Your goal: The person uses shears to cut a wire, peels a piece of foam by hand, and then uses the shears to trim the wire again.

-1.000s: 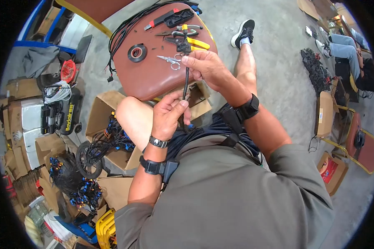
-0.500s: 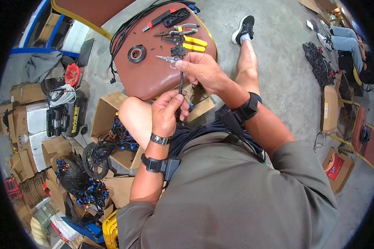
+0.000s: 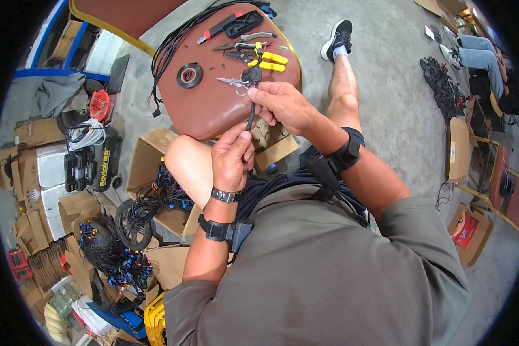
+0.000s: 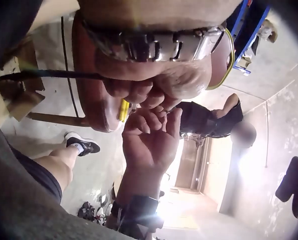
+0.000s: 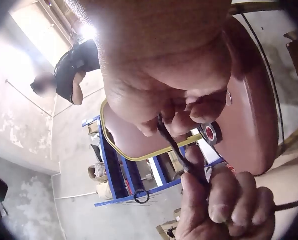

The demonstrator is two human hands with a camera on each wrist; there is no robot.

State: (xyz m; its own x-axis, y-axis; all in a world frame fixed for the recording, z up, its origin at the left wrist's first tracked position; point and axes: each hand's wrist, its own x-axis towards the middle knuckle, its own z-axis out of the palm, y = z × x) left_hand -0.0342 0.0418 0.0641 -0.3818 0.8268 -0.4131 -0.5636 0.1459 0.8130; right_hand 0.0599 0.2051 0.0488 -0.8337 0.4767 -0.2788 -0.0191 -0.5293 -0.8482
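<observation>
A thin black cable (image 3: 251, 117) runs between both hands above the lap. My left hand (image 3: 230, 157), with a metal watch at its wrist, pinches its lower part between thumb and fingers. Farther up, my right hand (image 3: 285, 106) pinches the cable just below a black connector block (image 3: 251, 75). A small yellow plug (image 3: 258, 46) sticks up beyond that block. In the right wrist view a short stretch of cable (image 5: 171, 142) spans the two sets of fingertips. The cable's tail (image 4: 44, 75) leaves my left fist in the left wrist view.
On the brown chair seat (image 3: 193, 112) lie black tape (image 3: 190, 75), silver scissors (image 3: 232, 82), yellow-handled pliers (image 3: 270, 61) and a red-black cutter (image 3: 219, 30). A cardboard box (image 3: 147, 155) of cables stands by the left knee. Black cables (image 3: 167, 52) hang over the seat's left edge.
My left hand has slid up closer to the right hand, leaving less cable between them. The right hand and the connector have come slightly lower over the seat. The head view has shifted a little.
</observation>
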